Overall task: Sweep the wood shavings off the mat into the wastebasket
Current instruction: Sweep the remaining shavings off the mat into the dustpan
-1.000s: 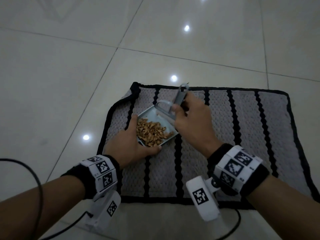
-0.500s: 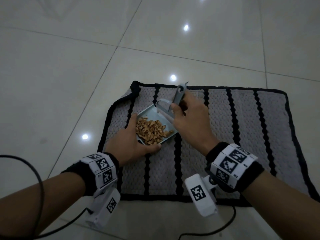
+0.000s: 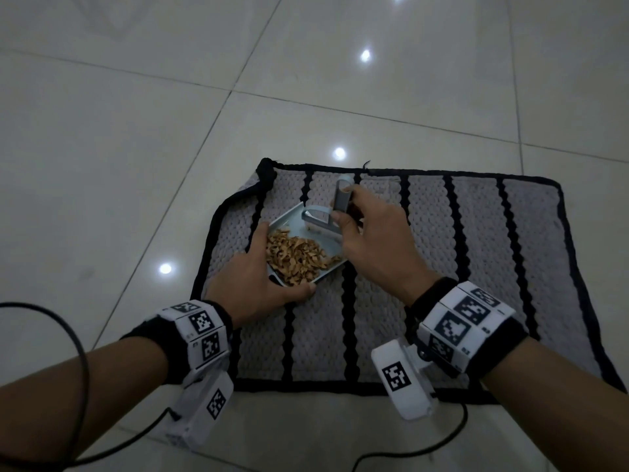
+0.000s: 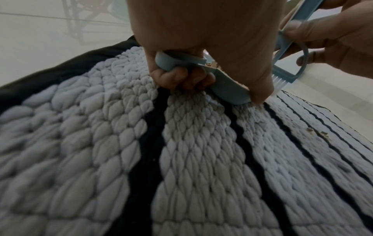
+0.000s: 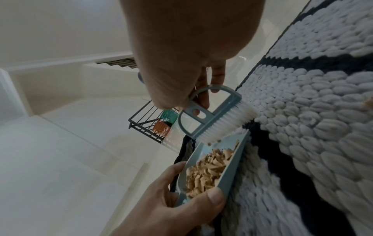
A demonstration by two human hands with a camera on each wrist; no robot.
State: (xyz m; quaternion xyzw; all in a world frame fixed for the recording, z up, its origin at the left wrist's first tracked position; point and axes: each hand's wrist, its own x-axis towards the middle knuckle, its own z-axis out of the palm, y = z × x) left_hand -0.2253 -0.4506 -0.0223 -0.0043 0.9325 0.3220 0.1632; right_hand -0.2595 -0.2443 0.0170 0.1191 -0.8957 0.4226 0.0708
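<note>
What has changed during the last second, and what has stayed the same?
The right hand tipped the brush more upright at the dustpan's mouth. The left hand still holds the dustpan, with the shavings still piled inside, on the mat.

- Dim, greyish light was seen throughout.
- Ceiling lamps were mirrored as glare spots on the glossy floor.
- Wrist views were bent and blurred at the edges.

A home: glossy tiled floor, woven doormat (stairs behind).
</note>
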